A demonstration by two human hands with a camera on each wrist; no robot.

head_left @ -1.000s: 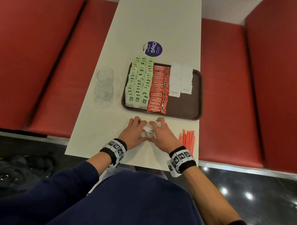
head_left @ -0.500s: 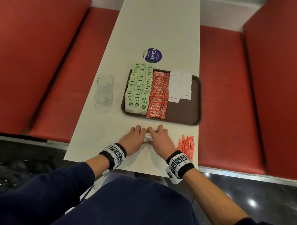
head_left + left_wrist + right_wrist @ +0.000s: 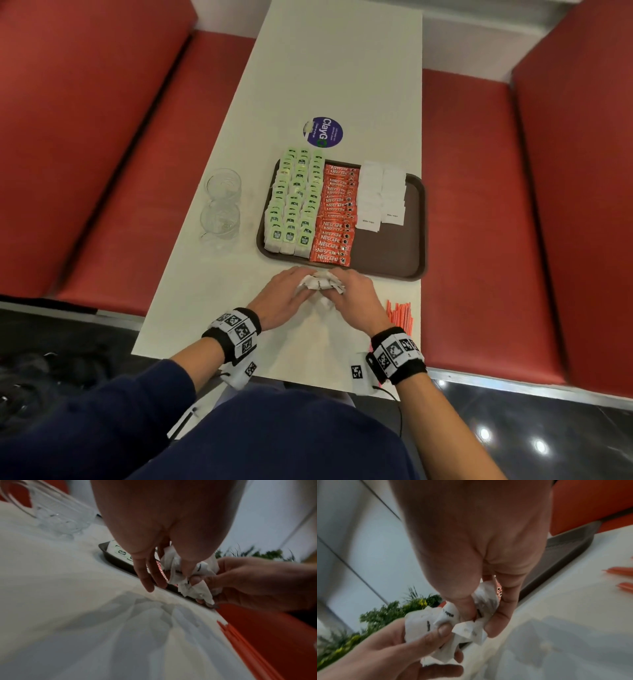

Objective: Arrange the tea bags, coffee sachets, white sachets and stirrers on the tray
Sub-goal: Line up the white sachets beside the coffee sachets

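Crumpled white sachets (image 3: 320, 284) with black print sit bunched, pinched between left hand (image 3: 279, 299) and right hand (image 3: 356, 297).

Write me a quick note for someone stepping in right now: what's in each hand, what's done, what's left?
Left hand and right hand: together gripping a bunch of white sachets just off the table, before the tray.
Done: tea bags in rows at the tray's left, Nescafe coffee sachets beside them, two short white sachet rows.
Left: lay the held sachets on the tray's bare right part, then the orange stirrers, lying on the table by the right wrist.
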